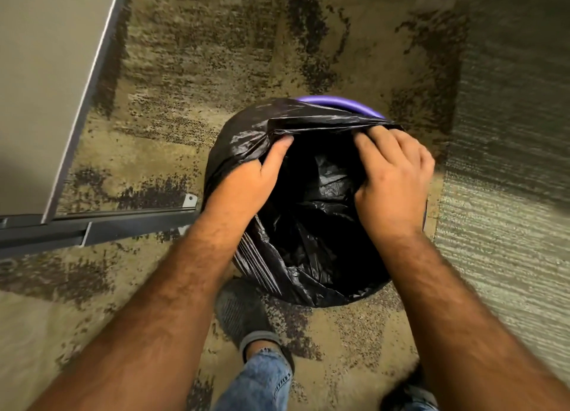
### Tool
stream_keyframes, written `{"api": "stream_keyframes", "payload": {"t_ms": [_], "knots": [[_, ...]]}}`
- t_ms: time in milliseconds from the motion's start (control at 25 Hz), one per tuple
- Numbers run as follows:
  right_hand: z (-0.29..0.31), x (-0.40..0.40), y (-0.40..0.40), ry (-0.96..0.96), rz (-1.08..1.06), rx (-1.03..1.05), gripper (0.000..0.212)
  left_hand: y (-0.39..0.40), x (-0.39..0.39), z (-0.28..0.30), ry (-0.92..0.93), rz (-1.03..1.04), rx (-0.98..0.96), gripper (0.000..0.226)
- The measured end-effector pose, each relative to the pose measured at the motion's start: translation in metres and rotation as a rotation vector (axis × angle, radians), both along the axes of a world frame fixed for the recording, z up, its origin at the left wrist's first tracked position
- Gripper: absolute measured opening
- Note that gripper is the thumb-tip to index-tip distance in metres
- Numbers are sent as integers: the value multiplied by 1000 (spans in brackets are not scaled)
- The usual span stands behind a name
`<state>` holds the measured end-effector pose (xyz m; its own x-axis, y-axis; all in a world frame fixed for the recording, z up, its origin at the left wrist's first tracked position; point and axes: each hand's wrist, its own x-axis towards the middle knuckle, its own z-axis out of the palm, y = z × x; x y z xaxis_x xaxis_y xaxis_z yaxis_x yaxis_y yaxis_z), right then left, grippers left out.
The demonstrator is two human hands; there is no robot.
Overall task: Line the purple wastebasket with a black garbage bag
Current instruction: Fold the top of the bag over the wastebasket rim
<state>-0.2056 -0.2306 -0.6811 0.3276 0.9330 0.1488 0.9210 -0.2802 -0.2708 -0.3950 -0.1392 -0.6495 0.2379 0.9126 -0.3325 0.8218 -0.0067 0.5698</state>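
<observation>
One cam only, head-worn, wide-angle, pointing nearly straight down from above w/ a slight fwd tilt, so there's no second view to share any part of the scene. It sits close over the work: both forearms enter from the bottom edge, left hand [246, 179] and right hand [393, 176] land just right of centre, and the wastebasket [339, 103] mouth w/ the garbage bag [308, 225] fills the mid-frame. Near edge catches a shoe [240, 312] and jeans leg [262, 383] right under the lens, far edge shows carpet [216, 55], top left a partition panel [40, 71]; edges bend and stretch from lens distortion.
</observation>
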Motion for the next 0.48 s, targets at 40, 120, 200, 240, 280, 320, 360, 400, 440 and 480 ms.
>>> {"api": "stream_keyframes", "payload": {"t_ms": [40,120,200,240,280,320,360,400,440,480], "knots": [[0,-1,1,-4,1,-11,59,3,0,2,23,2,-13,60],[-1,-4,2,-7,-18,-22,63,8,-1,9,-8,21,-45,56],[-2,-5,0,-24,-33,-25,68,12,-4,7,-119,-25,44,46],[-3,-5,0,-30,-39,-24,70,16,-7,4,-153,-41,69,43],[-3,-5,0,-31,-42,-24,72,19,-7,6,-149,-33,17,41],[-3,-5,0,-36,-40,-32,73,20,-6,13,-137,24,-112,42],[-1,-4,2,-41,-37,-47,73,23,-6,15,-152,72,-222,43],[3,-1,5,-43,-37,-68,74,26,-6,16,-178,116,-256,44],[7,2,10,-34,-37,-90,73,30,-6,17,-175,132,-255,44],[12,7,16,-9,-35,-108,72,33,-2,23,-166,125,-260,44]]}}
